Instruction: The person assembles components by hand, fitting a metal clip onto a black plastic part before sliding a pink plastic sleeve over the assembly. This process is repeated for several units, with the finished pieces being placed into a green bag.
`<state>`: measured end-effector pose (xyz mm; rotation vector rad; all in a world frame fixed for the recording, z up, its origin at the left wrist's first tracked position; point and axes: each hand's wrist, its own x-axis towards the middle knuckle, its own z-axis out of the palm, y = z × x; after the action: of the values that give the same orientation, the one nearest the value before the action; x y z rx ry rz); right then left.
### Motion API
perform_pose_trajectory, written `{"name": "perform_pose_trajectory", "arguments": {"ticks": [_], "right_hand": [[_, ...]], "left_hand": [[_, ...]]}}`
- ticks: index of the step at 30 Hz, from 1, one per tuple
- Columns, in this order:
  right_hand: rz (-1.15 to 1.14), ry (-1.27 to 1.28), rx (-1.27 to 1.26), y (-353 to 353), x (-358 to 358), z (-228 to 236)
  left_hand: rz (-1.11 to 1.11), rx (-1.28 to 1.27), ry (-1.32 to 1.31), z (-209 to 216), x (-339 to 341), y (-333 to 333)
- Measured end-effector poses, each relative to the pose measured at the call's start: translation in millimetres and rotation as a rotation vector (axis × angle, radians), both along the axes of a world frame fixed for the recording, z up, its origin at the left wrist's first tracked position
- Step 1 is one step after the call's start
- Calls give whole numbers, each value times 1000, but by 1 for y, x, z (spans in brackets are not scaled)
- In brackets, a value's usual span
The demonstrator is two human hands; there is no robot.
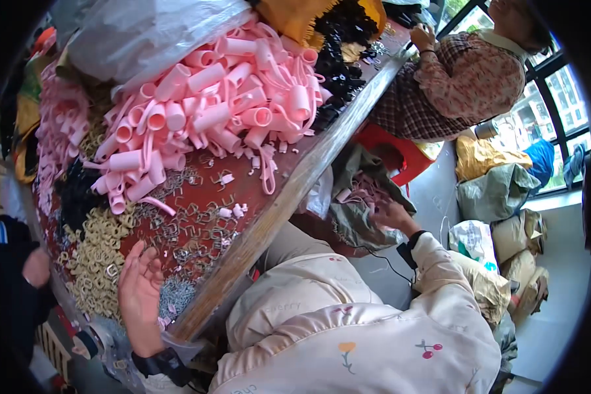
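My left hand (140, 287) is over the red table, palm partly up, its fingers loosely curled and apart with nothing visible in them. It is beside a heap of small beige rings (92, 262) and a pile of small silvery pins (177, 295). Bent wire clips (189, 226) lie scattered beyond it. My right hand (391, 215) reaches out to the right, over an open dark green sack (354, 226) holding pink pieces (364, 192). Its fingers look stretched out, and no object shows in them.
A large heap of pink plastic tubes with straps (210, 98) covers the far table, beside black parts (341, 72). The wooden table edge (276, 210) runs diagonally. One co-worker (466, 85) sits far right; another person's hand (36, 268) is at left. Filled sacks (499, 190) stand by the window.
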<state>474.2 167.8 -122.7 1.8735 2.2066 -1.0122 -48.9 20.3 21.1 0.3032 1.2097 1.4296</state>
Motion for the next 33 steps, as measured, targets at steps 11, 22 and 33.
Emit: {"name": "perform_pose_trajectory", "arguments": {"ticks": [11,22,33], "right_hand": [[-540,39,-233,-82,67,-151],[-576,51,-274,-86,72,-196],[-358,-117,-393,-78,97,-296]], "left_hand": [[-21,-94,-37,-14,6,5],[65,-280,46,6,43,38],[-19,-494,158,-1,92,82]]}}
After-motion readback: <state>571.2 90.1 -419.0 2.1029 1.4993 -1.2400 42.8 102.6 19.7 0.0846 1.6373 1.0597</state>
